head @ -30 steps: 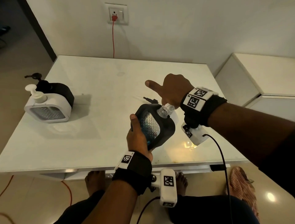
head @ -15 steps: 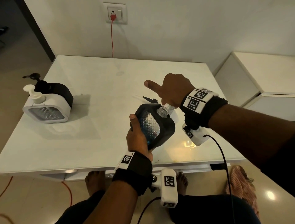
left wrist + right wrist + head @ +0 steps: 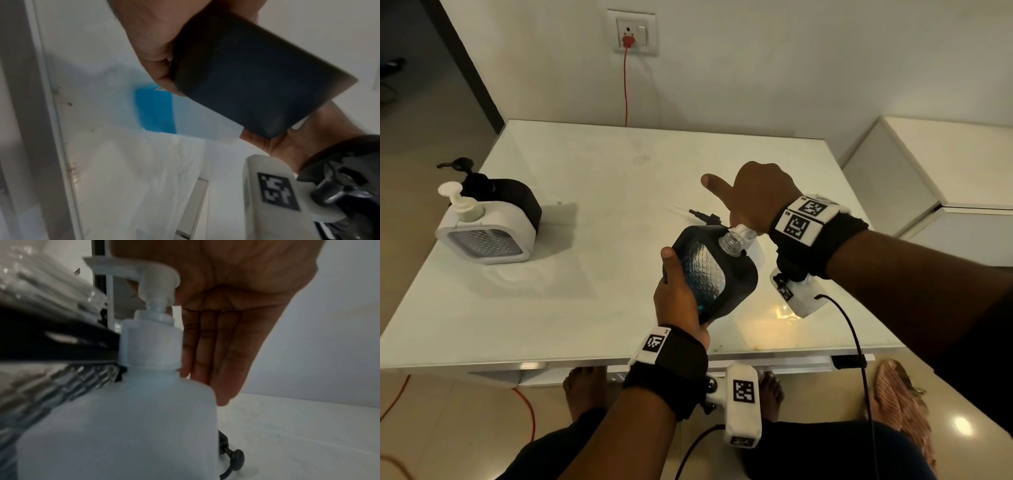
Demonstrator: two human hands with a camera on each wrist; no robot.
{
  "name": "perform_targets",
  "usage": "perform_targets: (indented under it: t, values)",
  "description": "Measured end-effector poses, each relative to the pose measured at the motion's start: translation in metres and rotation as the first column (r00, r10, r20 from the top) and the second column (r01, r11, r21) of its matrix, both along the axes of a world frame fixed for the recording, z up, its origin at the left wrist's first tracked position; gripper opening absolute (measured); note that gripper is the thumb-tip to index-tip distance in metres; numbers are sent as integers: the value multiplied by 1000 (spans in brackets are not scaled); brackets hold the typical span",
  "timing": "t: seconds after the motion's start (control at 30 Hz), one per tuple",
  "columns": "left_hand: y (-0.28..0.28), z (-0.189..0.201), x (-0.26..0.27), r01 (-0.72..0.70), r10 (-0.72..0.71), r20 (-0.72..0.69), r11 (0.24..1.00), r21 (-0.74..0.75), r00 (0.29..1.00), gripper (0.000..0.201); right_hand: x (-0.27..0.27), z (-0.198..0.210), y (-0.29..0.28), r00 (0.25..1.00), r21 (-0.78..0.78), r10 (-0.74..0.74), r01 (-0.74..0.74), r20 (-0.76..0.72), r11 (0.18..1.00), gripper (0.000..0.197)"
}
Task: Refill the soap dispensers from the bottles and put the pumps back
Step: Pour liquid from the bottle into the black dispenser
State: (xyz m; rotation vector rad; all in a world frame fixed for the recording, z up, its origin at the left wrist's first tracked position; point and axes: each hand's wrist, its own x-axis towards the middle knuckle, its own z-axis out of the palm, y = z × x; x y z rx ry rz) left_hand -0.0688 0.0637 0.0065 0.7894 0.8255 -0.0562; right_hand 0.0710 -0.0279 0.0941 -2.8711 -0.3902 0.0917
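My left hand (image 3: 678, 294) grips a black soap dispenser (image 3: 709, 274) with a clear textured window, tilted above the table's front right. Its pump is off and its open neck (image 3: 732, 242) points up to the right. From below the black dispenser (image 3: 257, 73) fills my left hand (image 3: 152, 32). My right hand (image 3: 756, 198) presses its palm on the pump head (image 3: 144, 272) of a white refill bottle (image 3: 123, 426). The right hand (image 3: 236, 305) keeps its fingers straight beside the bottle, thumb out. The nozzle sits at the neck. A loose black pump (image 3: 703, 216) lies behind.
At the table's left stand a white dispenser (image 3: 486, 236) with its pump on and a black one (image 3: 517, 202) behind it. A red cable (image 3: 625, 85) hangs from the wall socket. A white cabinet (image 3: 928, 178) stands to the right. The table's front edge (image 3: 551, 356) is near my feet.
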Motion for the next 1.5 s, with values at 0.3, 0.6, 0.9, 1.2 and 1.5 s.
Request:
perform_targets:
  t: [0.3,0.6,0.9,1.2,1.5]
  values:
    - [0,1,2,-3,3,10,1000,-5,1000,80,1,-9,-1,999,-3,-19,19,42,1000,75]
    - [0,-1,0,11,-11,0,1000,-5,1000,74,2,4,1,999,-21,12,-13,-53,1000,80]
    - [0,-2,0,-2,2,10,1000,-1,1000,92,1,-8,0,999,-26,1,0,36,1000,78]
    - [0,-1,1,10,-10,2,1000,-3,1000,69,1,-2,0,1000,-38,28,-28,9,999,79]
    - [-1,0,1,10,-10,-16,1000,-3,1000,70,4,-7,1,1000,-40,14,-13,16,999,71]
